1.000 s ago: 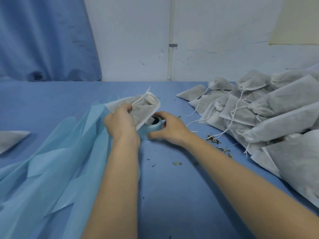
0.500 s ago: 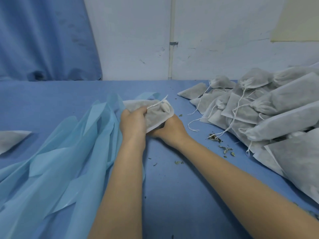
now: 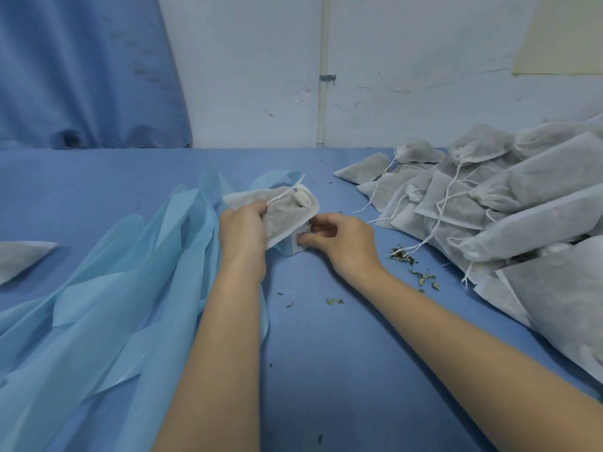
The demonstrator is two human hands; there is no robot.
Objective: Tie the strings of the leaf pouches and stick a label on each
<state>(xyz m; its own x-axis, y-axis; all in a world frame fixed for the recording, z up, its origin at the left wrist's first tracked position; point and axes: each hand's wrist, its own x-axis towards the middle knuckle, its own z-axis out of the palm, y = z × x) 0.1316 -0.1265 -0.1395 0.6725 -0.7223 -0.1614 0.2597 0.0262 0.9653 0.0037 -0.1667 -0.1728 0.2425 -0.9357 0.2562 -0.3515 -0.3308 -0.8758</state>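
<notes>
A blue cloth-covered table (image 3: 98, 177) fills the lower part of the frame, reaching back to a white wall (image 3: 408, 60) across the upper centre and right. The wall is scuffed, with small marks and cracks. A thin white pipe (image 3: 323, 93) runs straight down it near the centre, held by a small metal clip. A blue curtain (image 3: 81, 66) hangs in the upper left, its foot bunched on the table. A cream sheet (image 3: 561, 31) is fixed in the upper right corner. Light is soft and even.

The table covered with blue cloth (image 3: 326, 370) carries a pile of white fabric leaf pouches (image 3: 509, 203) at right, light blue paper strips (image 3: 107, 314) at left, and scattered dry green leaf crumbs (image 3: 421, 275).
</notes>
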